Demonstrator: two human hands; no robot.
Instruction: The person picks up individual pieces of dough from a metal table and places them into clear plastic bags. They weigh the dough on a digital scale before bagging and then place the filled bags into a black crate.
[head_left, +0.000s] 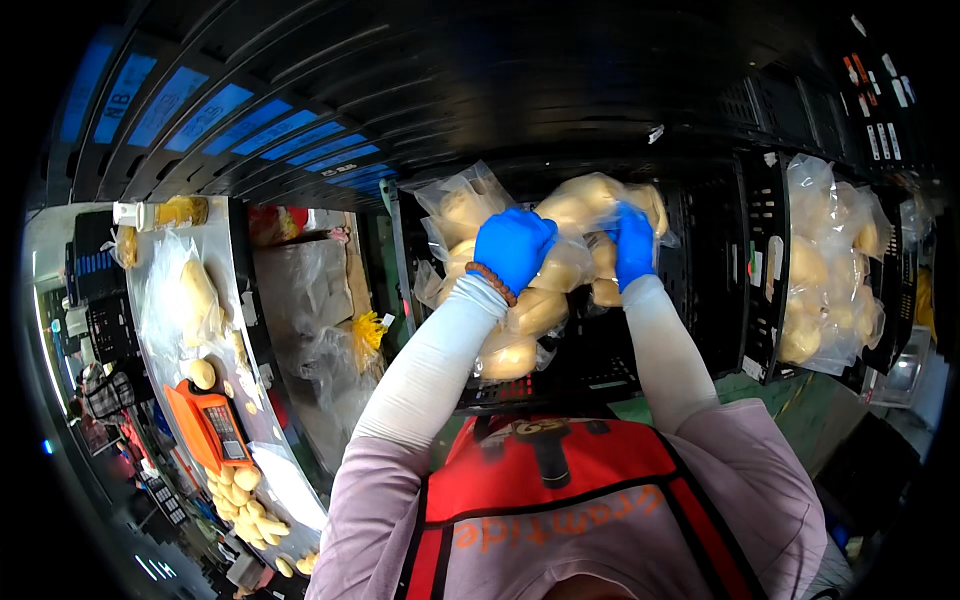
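Observation:
Over a black plastic crate (712, 300), both of my hands wear blue gloves. My left hand (514, 249) is closed on a clear plastic bag of pale potatoes (566, 217). The fingers of my right hand (634, 244) grip the plastic near the bag's right part; they are slightly blurred. More clear bags of potatoes (536, 311) lie in the crate below and beside my left hand. A brown beaded bracelet (491, 283) circles my left wrist, over a white sleeve.
Stacked black crates (525, 90) with blue panels rise beyond my hands. Another crate with bagged potatoes (806, 300) stands at right. At left, a metal table (289, 469) bears an orange weighing scale (199, 427), loose potatoes (244, 502) and a filled bag (196, 296).

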